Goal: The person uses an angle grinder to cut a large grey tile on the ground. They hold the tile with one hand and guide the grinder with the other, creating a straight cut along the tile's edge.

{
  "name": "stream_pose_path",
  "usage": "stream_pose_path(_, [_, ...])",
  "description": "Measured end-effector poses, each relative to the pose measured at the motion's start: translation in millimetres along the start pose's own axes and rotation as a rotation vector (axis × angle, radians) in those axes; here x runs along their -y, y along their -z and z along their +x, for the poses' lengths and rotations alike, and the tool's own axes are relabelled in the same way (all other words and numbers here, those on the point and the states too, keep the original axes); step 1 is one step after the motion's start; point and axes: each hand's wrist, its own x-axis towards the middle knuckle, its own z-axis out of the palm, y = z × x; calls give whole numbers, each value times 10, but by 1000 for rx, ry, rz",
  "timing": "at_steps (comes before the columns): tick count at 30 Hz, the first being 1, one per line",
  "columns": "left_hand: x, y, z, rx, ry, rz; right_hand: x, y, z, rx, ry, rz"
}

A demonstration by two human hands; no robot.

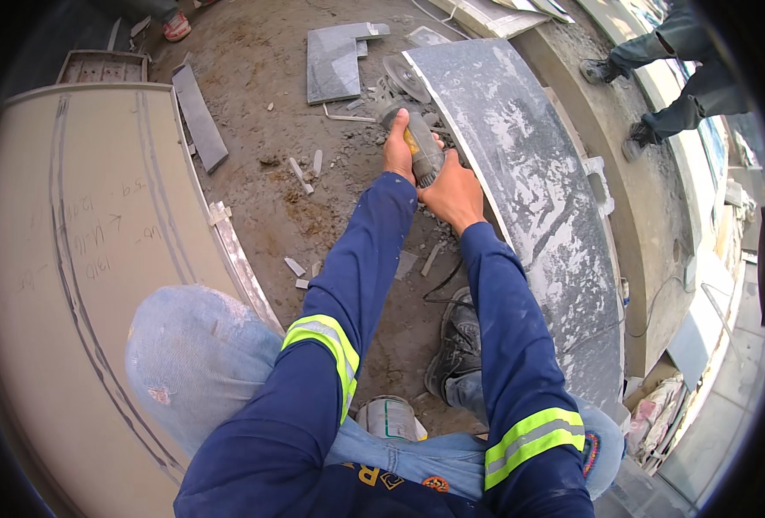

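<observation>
Both my hands are closed on a yellow and grey angle grinder (421, 142). My left hand (398, 151) wraps round its body, thumb up, and my right hand (453, 192) grips its near end. The grinder's disc (404, 78) is at the left edge of a long grey stone slab (542, 198) with white dusty patches. I cannot tell whether the disc touches the slab. A dark cord (443, 285) runs down below my right hand. Broken stone strips (305, 177) lie on the dirt beside the grinder.
A cut grey piece (331, 56) and a loose strip (199, 116) lie on the ground. A large beige board (72, 345) is at left, a bucket (382, 414) between my legs. A person's legs (693, 104) stand on a concrete step (650, 285) at right; another person's foot (176, 26) is upper left.
</observation>
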Motion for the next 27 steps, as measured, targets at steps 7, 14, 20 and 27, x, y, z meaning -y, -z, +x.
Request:
stream_pose_path(7, [-6,15,-1,-7,-7,-2,24,4,-29,6,-10,7])
stream_pose_path(14, [-1,52,90,18,-13,27,2,-17,34,8,-8,24])
stream_pose_path(20, [-5,41,150,10,-14,10,-32,-62,120,4,0,46])
stream_pose_path(27, [-36,58,227,33,-21,27,4,-56,157,-9,9,63])
